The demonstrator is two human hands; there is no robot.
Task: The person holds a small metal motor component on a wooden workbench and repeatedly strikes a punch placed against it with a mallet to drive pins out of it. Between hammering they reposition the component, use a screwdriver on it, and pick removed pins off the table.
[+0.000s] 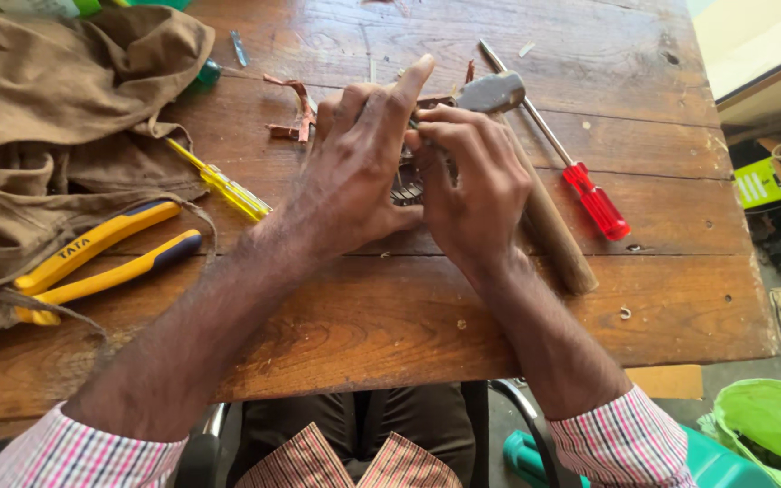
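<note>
A: Both hands meet over the wooden worktop [390, 334] — left hand [354, 172] and right hand [472, 181] have their fingers clamped on a small dark metal part [406, 185], mostly hidden between them.

B: Risk?

A: A slip, I'd judge; the grip is only fingertips, and the hammer [535, 199] lies touching the right hand.

B: Its long axis?

A: Too covered to tell.

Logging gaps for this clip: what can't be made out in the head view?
- Small dark metal part: mostly covered by the left hand and right hand; its kind is unclear.
- Hammer: head partly behind the fingers.
- Yellow-handled pliers: jaws hidden under the brown cloth.
- Green bag: cut off by the frame's edge.
</note>
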